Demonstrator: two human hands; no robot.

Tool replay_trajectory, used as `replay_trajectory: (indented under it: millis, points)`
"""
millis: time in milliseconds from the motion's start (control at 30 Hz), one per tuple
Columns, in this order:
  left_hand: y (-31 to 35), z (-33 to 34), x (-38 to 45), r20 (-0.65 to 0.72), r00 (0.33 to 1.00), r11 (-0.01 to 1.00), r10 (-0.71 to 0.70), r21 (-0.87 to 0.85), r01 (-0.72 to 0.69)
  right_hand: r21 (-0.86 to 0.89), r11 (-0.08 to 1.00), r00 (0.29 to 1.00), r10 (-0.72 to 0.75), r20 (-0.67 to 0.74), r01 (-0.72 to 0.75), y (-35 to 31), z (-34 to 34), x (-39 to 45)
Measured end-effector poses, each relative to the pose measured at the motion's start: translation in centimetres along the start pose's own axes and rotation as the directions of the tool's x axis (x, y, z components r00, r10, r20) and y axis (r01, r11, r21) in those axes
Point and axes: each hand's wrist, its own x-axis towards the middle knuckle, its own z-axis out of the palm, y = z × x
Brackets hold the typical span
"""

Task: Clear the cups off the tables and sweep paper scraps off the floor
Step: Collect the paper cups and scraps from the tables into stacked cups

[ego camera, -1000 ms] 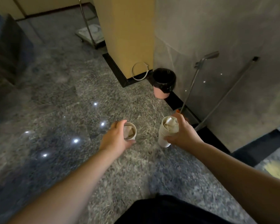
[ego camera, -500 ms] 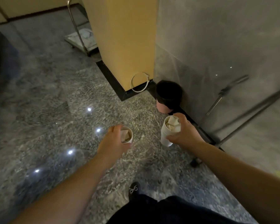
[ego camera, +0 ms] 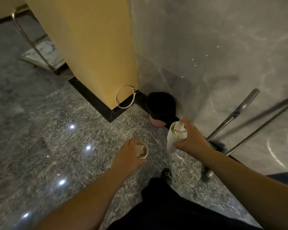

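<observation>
The yellow pillar (ego camera: 90,52) rises from a speckled floor (ego camera: 40,130). At its base corner sits a bin (ego camera: 161,107) (black liner, pink body). Nearer than the bin, the right hand (ego camera: 192,140) grips a tall paper cup (ego camera: 174,138) stuffed with paper; the left hand (ego camera: 127,159) grips a short cup (ego camera: 142,152), 2 cups in all.

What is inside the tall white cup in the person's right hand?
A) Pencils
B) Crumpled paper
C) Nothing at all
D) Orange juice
B: the tall white cup, gripped by the right hand, is stuffed to the brim with crumpled paper, pale and scrunched.
</observation>
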Motion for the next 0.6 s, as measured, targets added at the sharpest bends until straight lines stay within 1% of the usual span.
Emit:
replay_trajectory:
  millis: [100,233,333,400,500,600]
  points:
    - [0.4,-1.3,5.5,0.05,0.999,0.999,0.016,0.043,-0.019,0.013,1.0,0.999,-0.02,-0.03,0.021,-0.2,-1.0,5.0]
    - [1.1,-3.1,12.3,0.08,0.995,0.992,0.052,0.108,-0.061,0.004,1.0,0.997,-0.03,-0.068,0.03,-0.8,-2.7,11.8]
    - [1.9,-4.4,17.0,0.092,0.992,0.983,0.091,0.151,-0.104,-0.011,0.999,0.997,-0.043,-0.063,0.043,-1.3,-3.7,16.2]
    - [2.3,-5.2,19.7,0.09,0.988,0.979,0.126,0.153,-0.138,-0.017,0.999,0.997,-0.035,-0.066,0.034,-1.5,-4.3,18.9]
    - [2.4,-6.2,23.2,0.086,0.986,0.979,0.14,0.136,-0.151,-0.024,0.999,0.996,-0.028,-0.087,0.026,-2.0,-4.8,22.1]
    - [2.0,-7.3,27.3,0.127,0.98,0.971,0.153,0.165,-0.173,-0.032,0.999,0.993,0.013,-0.113,-0.016,-2.1,-4.7,25.5]
